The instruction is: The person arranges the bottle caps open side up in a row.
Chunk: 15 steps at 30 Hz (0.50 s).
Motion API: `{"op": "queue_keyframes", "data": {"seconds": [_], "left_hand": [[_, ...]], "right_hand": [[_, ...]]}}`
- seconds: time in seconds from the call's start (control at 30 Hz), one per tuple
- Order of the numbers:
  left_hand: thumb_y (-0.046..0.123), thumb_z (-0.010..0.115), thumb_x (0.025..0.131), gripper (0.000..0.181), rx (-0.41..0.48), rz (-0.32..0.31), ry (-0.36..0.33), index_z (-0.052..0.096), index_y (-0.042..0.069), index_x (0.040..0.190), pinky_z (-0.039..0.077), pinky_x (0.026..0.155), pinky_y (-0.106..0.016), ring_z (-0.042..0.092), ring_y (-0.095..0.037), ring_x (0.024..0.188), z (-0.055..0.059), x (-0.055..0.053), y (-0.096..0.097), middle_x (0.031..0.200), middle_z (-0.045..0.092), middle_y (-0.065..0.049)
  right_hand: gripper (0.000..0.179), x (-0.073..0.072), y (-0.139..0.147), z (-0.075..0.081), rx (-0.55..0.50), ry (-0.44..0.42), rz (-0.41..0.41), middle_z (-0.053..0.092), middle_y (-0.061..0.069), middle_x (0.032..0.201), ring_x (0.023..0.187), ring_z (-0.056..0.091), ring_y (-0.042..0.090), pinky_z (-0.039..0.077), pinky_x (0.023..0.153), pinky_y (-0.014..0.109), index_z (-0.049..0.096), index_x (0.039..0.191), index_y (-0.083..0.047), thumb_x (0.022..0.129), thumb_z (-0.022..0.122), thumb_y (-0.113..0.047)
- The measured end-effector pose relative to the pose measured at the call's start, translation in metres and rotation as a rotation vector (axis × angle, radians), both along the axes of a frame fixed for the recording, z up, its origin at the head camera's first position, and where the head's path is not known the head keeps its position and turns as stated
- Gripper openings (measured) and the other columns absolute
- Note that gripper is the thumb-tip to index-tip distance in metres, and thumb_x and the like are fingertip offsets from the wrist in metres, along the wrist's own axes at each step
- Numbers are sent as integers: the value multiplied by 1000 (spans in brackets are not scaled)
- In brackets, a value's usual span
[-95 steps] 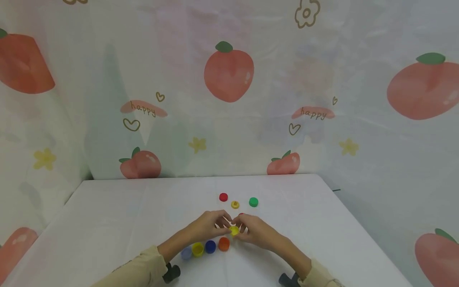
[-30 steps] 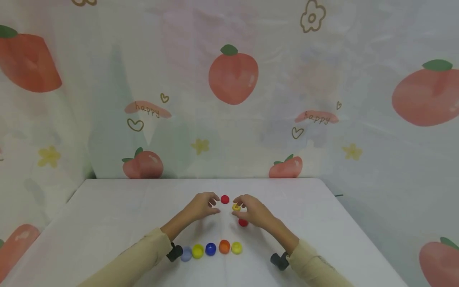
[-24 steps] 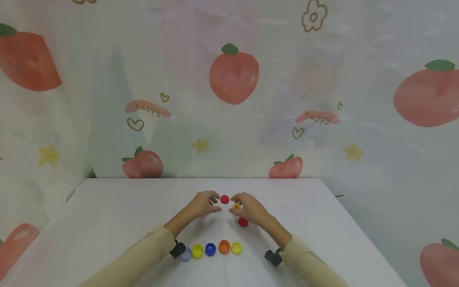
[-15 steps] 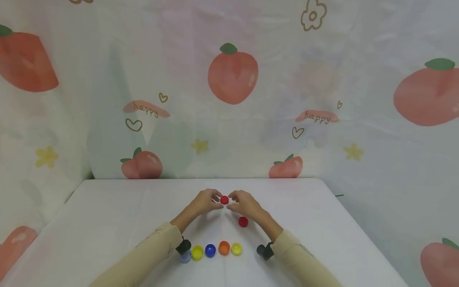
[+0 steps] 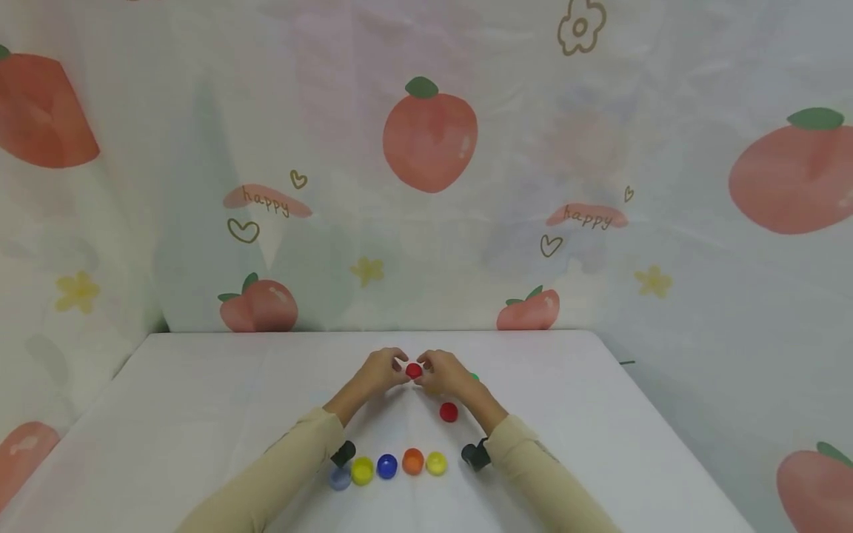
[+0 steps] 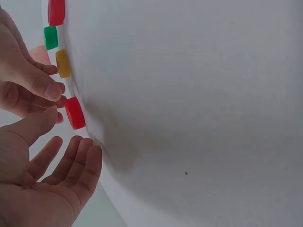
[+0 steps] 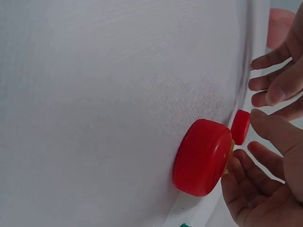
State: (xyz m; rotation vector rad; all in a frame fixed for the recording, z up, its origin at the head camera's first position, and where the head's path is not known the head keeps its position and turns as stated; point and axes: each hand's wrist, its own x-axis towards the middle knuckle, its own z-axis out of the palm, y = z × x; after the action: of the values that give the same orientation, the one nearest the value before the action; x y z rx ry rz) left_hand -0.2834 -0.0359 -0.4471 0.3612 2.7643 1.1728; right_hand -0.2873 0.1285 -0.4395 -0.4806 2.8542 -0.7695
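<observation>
The left hand (image 5: 380, 371) and right hand (image 5: 441, 372) have drawn together around the far red cap (image 5: 414, 371). Nearest, left to right, sit a pale blue cap (image 5: 340, 478), yellow cap (image 5: 362, 471), blue cap (image 5: 387, 466), orange cap (image 5: 413, 462) and pale yellow cap (image 5: 436, 464). Beyond lies the nearer red cap (image 5: 449, 412). Farther, both hands are fairly wide, thumbs apart from fingers, the far red cap between them; contact is unclear.

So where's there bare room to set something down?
The table is bare left of the left sleeve and right of the right sleeve, to either edge. A smaller patch lies left of the nearer red cap, behind the row of caps. Crowded: that row, and the farther red cap between left hand and right hand.
</observation>
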Motion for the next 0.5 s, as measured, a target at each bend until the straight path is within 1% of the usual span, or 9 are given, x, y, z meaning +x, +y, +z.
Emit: {"op": "queue_keyframes", "data": {"seconds": [0.13,0.27,0.4,0.5], "left_hand": [[11,74,82,31,-8,-5,-4,63,2,109,50,69,-30,57,-18,77,-3,-4,2,85,61,-6],[12,75,80,31,17,-10,-21,64,-2,106,49,68,-29,57,-18,76,-5,-7,6,85,61,-7],[12,76,80,34,23,13,-35,64,-5,106,50,70,-29,57,-18,77,-5,-8,10,88,62,-9],[13,75,81,35,-13,39,-45,62,-6,108,51,75,-31,56,-19,79,-6,-9,12,91,61,-10]], "right_hand": [[39,-2,-2,-2,22,-1,8,62,11,103,95,57,23,49,84,37,60,117,-3,84,73,-18],[35,-4,-2,-4,37,9,23,62,12,102,96,58,25,49,85,38,60,115,-1,85,71,-14],[33,-9,-2,-4,46,33,43,63,13,99,94,58,25,49,84,37,60,113,2,84,71,-9],[33,-12,-4,-5,56,18,30,63,12,98,92,58,24,49,83,35,61,113,3,84,72,-10]]}}
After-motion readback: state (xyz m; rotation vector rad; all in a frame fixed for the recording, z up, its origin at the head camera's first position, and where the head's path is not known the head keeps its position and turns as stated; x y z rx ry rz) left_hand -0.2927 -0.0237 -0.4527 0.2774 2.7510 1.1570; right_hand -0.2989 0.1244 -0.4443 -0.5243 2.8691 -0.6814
